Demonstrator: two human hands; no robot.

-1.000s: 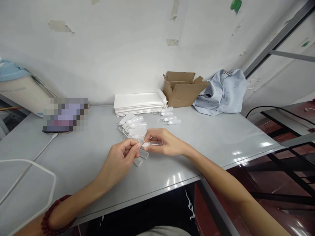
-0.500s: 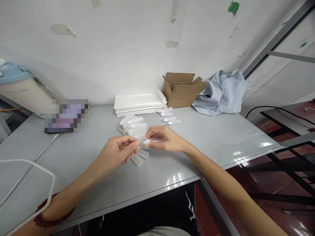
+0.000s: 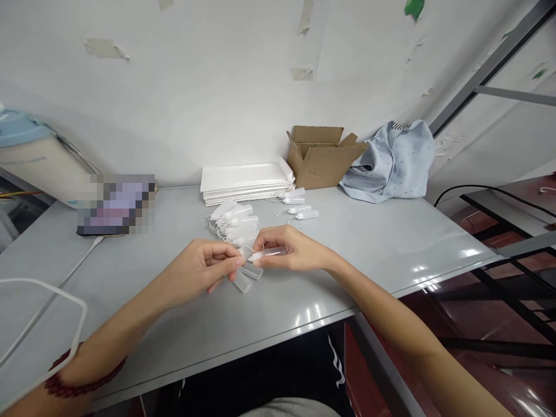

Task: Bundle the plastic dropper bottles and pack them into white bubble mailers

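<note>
In the middle of the desk, my right hand (image 3: 289, 246) grips a small clear plastic bottle (image 3: 273, 251) with a white tip that points left. My left hand (image 3: 217, 263) is pinched just beside that tip. A thin whitish loop shows between the two hands, but I cannot make out what lies in the left fingertips. Two clear tube ends (image 3: 242, 282) stick out below the left fingers. Just behind my hands lies a pile of similar small bottles (image 3: 237, 219) with white strings. Several more bottles (image 3: 307, 215) lie to the right of the pile.
A stack of flat white packs (image 3: 245, 176) lies against the wall, beside an open cardboard box (image 3: 325, 165). A light blue cloth bag (image 3: 402, 165) stands at the back right. At the left are a blurred phone (image 3: 117, 205), its white cable (image 3: 76, 272) and a large blue-lidded container (image 3: 37, 159).
My left fingertips have drawn slightly left, away from the bottle's tip, and a gap with a thin loop shows between the hands. The right hand still grips the bottle.
</note>
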